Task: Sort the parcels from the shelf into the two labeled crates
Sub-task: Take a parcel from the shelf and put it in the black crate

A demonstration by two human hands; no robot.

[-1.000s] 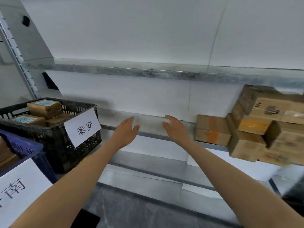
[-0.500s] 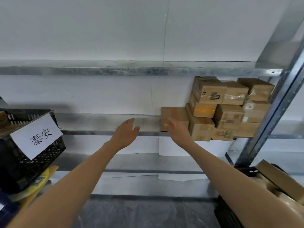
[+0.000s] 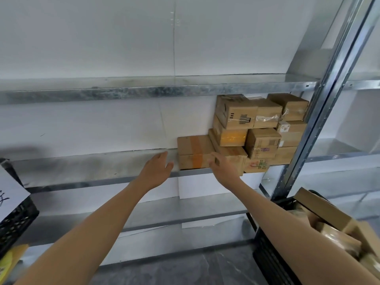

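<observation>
Metal shelf [image 3: 92, 167] against a white wall; a flat parcel [image 3: 194, 146] sits at the left foot of the parcel stack [image 3: 263, 140].
From the left hand [image 3: 156, 171], spread wide and just apart from it, the flat parcel lies at 2 o'clock. The right hand [image 3: 223, 169] is nearer, its fingers bent at the parcel's right front corner, but I cannot tell whether they grip. The parcel's long side seems to run 9 to 3, so the hands would bracket its ends.
</observation>
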